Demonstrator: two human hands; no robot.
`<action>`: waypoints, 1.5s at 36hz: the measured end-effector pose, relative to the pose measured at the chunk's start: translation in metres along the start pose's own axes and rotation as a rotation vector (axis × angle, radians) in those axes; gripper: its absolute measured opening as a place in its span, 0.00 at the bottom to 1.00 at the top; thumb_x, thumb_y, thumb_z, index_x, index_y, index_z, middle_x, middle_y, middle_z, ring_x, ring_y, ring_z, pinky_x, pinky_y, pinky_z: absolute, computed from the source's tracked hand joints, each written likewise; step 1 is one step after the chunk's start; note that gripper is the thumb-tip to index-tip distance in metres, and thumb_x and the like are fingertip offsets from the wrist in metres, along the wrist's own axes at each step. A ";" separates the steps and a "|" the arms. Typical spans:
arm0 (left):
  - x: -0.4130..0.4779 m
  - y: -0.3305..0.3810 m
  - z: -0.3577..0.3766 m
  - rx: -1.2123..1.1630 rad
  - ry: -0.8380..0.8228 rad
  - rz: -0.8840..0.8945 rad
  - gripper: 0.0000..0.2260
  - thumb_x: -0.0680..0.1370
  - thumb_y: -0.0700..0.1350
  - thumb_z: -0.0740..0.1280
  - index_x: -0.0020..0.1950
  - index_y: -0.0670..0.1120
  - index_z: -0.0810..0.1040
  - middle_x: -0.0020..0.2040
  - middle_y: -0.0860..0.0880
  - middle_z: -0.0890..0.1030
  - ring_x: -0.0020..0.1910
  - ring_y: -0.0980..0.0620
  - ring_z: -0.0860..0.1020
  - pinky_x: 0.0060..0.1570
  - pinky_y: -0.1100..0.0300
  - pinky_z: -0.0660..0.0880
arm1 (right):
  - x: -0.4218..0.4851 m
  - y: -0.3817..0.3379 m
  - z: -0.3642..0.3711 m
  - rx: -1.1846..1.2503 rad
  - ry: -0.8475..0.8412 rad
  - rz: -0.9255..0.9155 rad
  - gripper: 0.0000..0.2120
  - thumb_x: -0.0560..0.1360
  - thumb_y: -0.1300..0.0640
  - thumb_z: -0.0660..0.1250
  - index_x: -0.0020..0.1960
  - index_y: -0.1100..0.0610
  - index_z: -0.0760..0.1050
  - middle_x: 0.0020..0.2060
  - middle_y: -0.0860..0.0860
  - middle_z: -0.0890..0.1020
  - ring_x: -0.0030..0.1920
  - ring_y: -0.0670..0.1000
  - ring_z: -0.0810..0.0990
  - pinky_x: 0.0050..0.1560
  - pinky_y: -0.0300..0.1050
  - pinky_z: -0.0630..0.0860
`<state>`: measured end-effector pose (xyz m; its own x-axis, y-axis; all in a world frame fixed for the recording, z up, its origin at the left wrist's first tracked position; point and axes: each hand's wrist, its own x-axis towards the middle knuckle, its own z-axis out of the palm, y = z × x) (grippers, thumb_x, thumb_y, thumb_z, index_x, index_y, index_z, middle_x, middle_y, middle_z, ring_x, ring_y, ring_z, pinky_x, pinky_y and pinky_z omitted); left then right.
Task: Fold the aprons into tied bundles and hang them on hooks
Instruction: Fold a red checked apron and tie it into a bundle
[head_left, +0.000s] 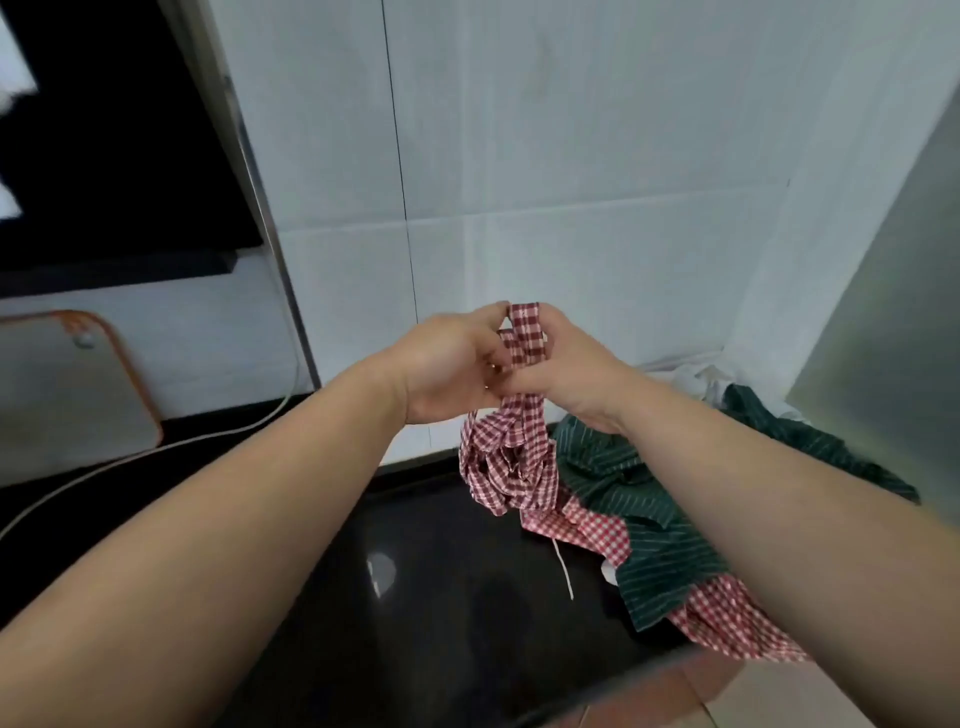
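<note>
A dark red checked apron (511, 457) hangs bunched in the air above the black counter, its straps rising between my two hands. My left hand (449, 366) and my right hand (566, 371) meet at the centre of the view, both closed on the straps. Below and to the right, a green striped apron (660, 551) lies crumpled on the counter over a lighter red checked apron (727, 623). A thin white string (563, 569) trails from that pile. No hooks are in view.
The black glossy counter (415, 597) runs to a white tiled wall (571, 156). A white cable (156, 452) curves across the left side. An orange-rimmed board (78, 384) leans at left. A steel panel (893, 312) stands at right, with white cloth (701, 376) behind the pile.
</note>
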<state>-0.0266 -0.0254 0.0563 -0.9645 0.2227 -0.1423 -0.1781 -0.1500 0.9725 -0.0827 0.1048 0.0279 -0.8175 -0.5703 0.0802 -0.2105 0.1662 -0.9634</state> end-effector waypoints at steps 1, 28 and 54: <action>0.002 0.007 0.002 0.056 0.009 0.005 0.22 0.76 0.27 0.49 0.58 0.50 0.72 0.57 0.45 0.77 0.52 0.47 0.76 0.54 0.53 0.73 | 0.002 -0.005 -0.004 -0.018 0.031 -0.030 0.27 0.66 0.70 0.72 0.59 0.51 0.69 0.47 0.52 0.80 0.48 0.51 0.81 0.50 0.49 0.80; 0.010 0.145 -0.017 0.304 0.170 0.410 0.06 0.75 0.44 0.67 0.43 0.44 0.72 0.29 0.51 0.72 0.29 0.57 0.73 0.53 0.56 0.77 | 0.049 -0.176 -0.085 -0.072 0.067 -0.156 0.07 0.74 0.70 0.59 0.43 0.59 0.69 0.32 0.53 0.67 0.33 0.49 0.67 0.35 0.42 0.72; 0.046 0.331 -0.103 0.894 1.103 1.008 0.04 0.79 0.48 0.66 0.48 0.48 0.74 0.40 0.51 0.77 0.39 0.53 0.76 0.34 0.63 0.73 | 0.211 -0.311 -0.050 -0.232 0.593 -0.733 0.03 0.76 0.57 0.68 0.46 0.51 0.74 0.37 0.46 0.76 0.35 0.45 0.74 0.33 0.37 0.68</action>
<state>-0.1502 -0.1642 0.3531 -0.3573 -0.3781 0.8541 0.3123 0.8134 0.4907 -0.2168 -0.0270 0.3575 -0.5652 -0.1073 0.8180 -0.8240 0.1215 -0.5534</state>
